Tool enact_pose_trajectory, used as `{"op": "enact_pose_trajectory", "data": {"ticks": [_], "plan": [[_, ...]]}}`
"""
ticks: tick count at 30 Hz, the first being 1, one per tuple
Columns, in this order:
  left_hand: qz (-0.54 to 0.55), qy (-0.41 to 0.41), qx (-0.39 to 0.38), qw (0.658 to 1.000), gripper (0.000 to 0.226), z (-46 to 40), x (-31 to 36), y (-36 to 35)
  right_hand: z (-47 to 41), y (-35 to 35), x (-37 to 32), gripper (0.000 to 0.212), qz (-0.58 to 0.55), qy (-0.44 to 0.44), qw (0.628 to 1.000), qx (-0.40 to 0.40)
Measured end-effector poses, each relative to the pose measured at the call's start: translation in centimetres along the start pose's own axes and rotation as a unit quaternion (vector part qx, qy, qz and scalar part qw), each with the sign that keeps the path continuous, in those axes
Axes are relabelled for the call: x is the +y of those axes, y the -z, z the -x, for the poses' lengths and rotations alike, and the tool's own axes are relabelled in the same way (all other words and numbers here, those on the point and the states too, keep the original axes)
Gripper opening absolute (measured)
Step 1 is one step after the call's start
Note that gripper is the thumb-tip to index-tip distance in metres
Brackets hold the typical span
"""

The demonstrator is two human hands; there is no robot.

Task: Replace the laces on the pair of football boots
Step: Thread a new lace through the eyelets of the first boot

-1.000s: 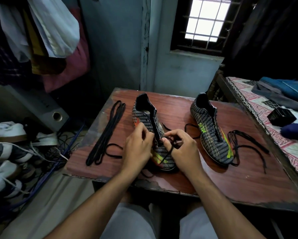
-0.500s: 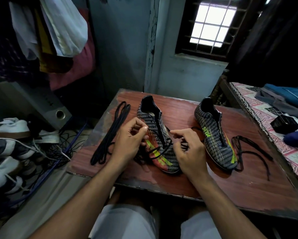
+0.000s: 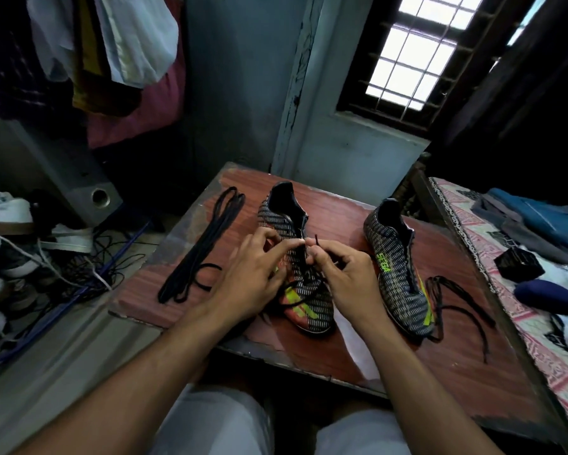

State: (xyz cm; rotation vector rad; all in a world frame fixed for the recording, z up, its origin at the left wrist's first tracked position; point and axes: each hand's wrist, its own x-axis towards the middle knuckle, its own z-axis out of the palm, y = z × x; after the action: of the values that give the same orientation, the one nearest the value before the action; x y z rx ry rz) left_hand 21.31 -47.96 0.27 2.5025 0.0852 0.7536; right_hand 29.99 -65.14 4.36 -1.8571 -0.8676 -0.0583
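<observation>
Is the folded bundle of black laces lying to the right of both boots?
No: the folded bundle of black laces lies on the table left of both boots, beside the left boot.

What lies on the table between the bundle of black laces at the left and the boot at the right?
In the head view, the other boot lies between the lace bundle and the right boot, with both hands, left and right, working a lace on it.

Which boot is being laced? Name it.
The left boot, under both hands; the left hand and right hand pinch its lace. The right boot stands untouched.
</observation>
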Motion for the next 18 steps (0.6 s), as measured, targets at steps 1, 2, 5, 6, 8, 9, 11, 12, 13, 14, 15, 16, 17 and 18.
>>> {"op": "enact_pose_trajectory", "data": {"ticks": [1,2,5,6,8,9,11,12,13,14,15,16,17,18], "plan": [[-0.009,-0.001,0.002,1.000,0.053,0.0,0.0,-0.1,0.0,0.0,0.0,0.022,-0.009,-0.006,1.000,-0.006],[-0.015,0.003,0.004,1.000,0.051,0.0,0.1,0.0,-0.1,0.1,0.0,0.027,-0.017,-0.011,1.000,-0.013],[-0.007,0.014,0.017,1.000,0.043,0.0,0.1,0.0,0.0,0.2,-0.3,0.033,-0.028,-0.008,0.999,-0.019],[0.008,0.016,0.022,1.000,0.039,-0.1,0.0,0.1,0.0,0.1,-0.4,0.032,-0.024,-0.003,1.000,-0.017],[0.043,0.016,0.020,0.999,0.033,-0.3,-0.2,0.0,0.0,0.2,-0.5,0.024,-0.006,0.002,1.000,-0.003],[0.056,0.014,0.019,0.998,0.031,-0.3,-0.4,0.0,0.0,0.2,-0.5,0.019,0.009,0.001,1.000,0.004],[0.072,0.012,0.020,0.997,0.028,-0.4,-0.7,-0.2,-0.1,0.2,-0.5,0.013,0.046,-0.003,0.999,0.007],[0.077,0.011,0.022,0.997,0.026,-0.4,-0.7,-0.2,-0.2,0.3,-0.5,0.012,0.064,-0.006,0.998,0.001],[0.080,0.010,0.026,0.996,0.025,-0.4,-0.7,-0.2,-0.3,0.3,-0.6,0.012,0.080,-0.008,0.997,-0.010],[0.083,0.009,0.028,0.996,0.024,-0.4,-0.7,-0.1,-0.5,0.4,-0.8,0.011,0.094,-0.010,0.995,-0.024],[0.086,0.008,0.030,0.996,0.024,-0.4,-0.6,-0.1,-0.6,0.4,-0.9,0.011,0.106,-0.010,0.994,-0.037],[0.088,0.008,0.031,0.996,0.023,-0.4,-0.7,-0.1,-0.7,0.5,-1.1,0.010,0.115,-0.009,0.992,-0.047],[0.089,0.008,0.033,0.995,0.023,-0.4,-0.7,0.0,-0.8,0.5,-1.2,0.009,0.122,-0.006,0.991,-0.054],[0.090,0.008,0.034,0.995,0.023,-0.4,-0.7,0.0,-0.9,0.5,-1.2,0.009,0.126,-0.005,0.990,-0.057]]}}
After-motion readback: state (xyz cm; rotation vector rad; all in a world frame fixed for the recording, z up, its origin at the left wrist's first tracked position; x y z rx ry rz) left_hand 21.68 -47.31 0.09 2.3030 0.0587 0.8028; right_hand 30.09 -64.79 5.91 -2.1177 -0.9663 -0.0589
